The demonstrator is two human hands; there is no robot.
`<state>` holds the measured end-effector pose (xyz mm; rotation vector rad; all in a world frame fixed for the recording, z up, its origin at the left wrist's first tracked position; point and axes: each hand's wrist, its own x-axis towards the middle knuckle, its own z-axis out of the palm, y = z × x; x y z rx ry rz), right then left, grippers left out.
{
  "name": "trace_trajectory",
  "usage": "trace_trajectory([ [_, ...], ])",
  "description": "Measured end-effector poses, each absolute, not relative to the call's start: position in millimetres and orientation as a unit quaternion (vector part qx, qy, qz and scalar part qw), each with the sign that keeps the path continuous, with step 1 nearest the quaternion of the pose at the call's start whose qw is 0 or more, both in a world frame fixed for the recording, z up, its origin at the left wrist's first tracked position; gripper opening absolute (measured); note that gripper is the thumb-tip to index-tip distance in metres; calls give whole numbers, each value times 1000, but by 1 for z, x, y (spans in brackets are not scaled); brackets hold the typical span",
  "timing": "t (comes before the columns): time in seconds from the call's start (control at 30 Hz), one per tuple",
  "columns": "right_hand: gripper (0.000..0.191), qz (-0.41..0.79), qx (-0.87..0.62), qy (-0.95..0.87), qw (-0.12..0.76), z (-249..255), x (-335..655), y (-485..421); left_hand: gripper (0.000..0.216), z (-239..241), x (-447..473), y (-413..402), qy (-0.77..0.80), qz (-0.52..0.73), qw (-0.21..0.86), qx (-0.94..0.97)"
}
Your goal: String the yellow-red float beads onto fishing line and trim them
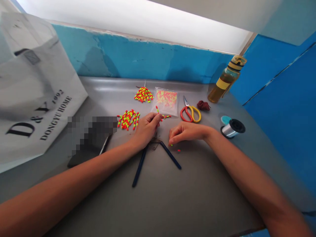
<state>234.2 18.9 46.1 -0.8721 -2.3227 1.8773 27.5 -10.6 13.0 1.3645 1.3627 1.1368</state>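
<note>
My left hand is closed in a pinch on a small cluster of red and yellow-green beads, which fan out past the fingertips. Beneath its wrist lie pliers with dark blue handles, their jaws partly covered, beside thin bent wire pieces. Low over the table, my right hand has its fingertips pressed together on a yellow-green bead. A loose red bead lies just to its right. Any thread between the beads is too fine to make out.
Two bead piles and a clear bead bag lie behind my hands. Farther right are scissors, dark red cord, a wire spool and a bottle. A white bag and dark object stand left.
</note>
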Motion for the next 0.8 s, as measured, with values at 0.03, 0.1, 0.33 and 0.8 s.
trace_trajectory([
  [0.03,22,603,-275,-749,9,47,234,19,33,13,28,-11,547,458,435,549],
  [0.1,22,605,-260,-752,-2,49,235,19,34,14,28,-11,547,458,434,551],
  [0.33,20,593,-212,-776,-40,55,233,19,35,15,27,-11,545,451,433,559],
  [0.8,22,578,-166,-795,-80,56,233,22,34,14,27,-11,545,457,436,552],
])
